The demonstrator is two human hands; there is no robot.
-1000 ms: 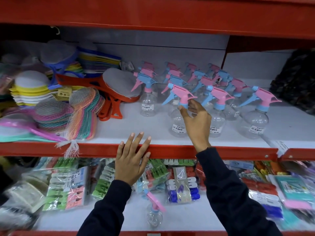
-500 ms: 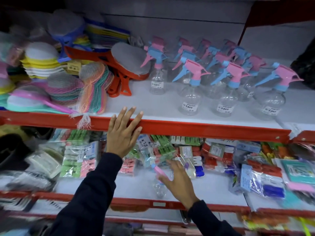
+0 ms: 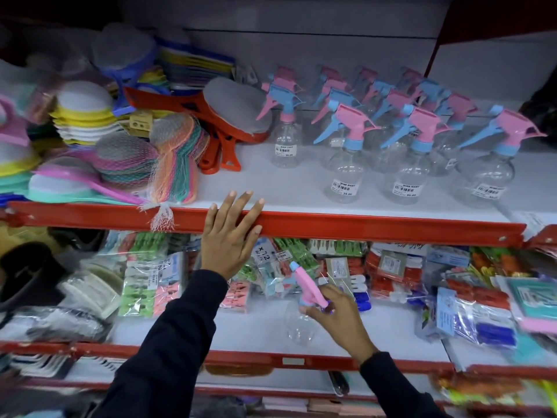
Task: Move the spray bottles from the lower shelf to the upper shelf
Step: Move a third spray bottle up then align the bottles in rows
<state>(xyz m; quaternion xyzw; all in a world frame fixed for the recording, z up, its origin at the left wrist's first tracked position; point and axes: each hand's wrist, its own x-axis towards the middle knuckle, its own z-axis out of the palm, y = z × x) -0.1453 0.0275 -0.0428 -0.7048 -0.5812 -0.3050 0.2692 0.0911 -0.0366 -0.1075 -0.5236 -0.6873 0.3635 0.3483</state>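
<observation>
One clear spray bottle (image 3: pixel 300 322) with a pink and blue trigger head stands on the lower shelf (image 3: pixel 256 330). My right hand (image 3: pixel 339 316) is closed around its neck, just under the pink head. Several more clear spray bottles (image 3: pixel 404 164) with pink and blue heads stand in rows on the right half of the upper shelf (image 3: pixel 301 191). My left hand (image 3: pixel 230 236) lies flat, fingers spread, on the red front rail of the upper shelf and holds nothing.
Stacks of netted scrubbers (image 3: pixel 126 158) and orange-handled brushes (image 3: pixel 223 128) fill the left of the upper shelf. Bagged clothes pegs (image 3: pixel 150 279) and other packets (image 3: pixel 470 300) crowd the back and right of the lower shelf. A red rail (image 3: pixel 271 360) edges the lower shelf.
My right hand left the bottles on the upper shelf, dropped to the lower shelf and closed on the lone bottle there. My left hand stayed on the rail. The view tilted down.
</observation>
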